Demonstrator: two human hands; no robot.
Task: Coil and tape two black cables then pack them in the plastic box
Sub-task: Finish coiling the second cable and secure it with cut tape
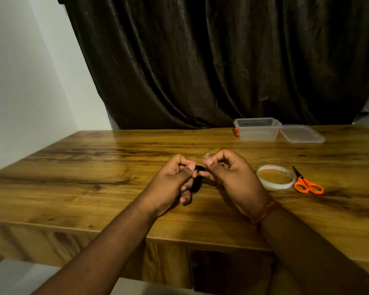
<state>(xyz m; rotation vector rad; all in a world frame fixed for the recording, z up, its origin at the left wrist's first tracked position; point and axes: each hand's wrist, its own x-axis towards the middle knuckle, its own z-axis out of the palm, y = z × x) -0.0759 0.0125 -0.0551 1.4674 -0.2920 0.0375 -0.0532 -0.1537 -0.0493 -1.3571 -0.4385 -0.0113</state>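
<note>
A small coiled black cable [196, 181] sits between my two hands above the middle of the wooden table [94, 167]. My left hand [172, 184] grips the coil with curled fingers and hides most of it. My right hand [228, 173] pinches a short strip of clear tape [207, 155] at the coil's top. The open clear plastic box [256, 128] stands at the table's far edge, and something dark shows inside it. Its lid [301, 134] lies flat beside it on the right.
A roll of clear tape [275, 177] lies right of my right hand, with orange-handled scissors [307, 184] just beyond it. A dark curtain [222, 60] hangs behind the table. A white wall is on the left.
</note>
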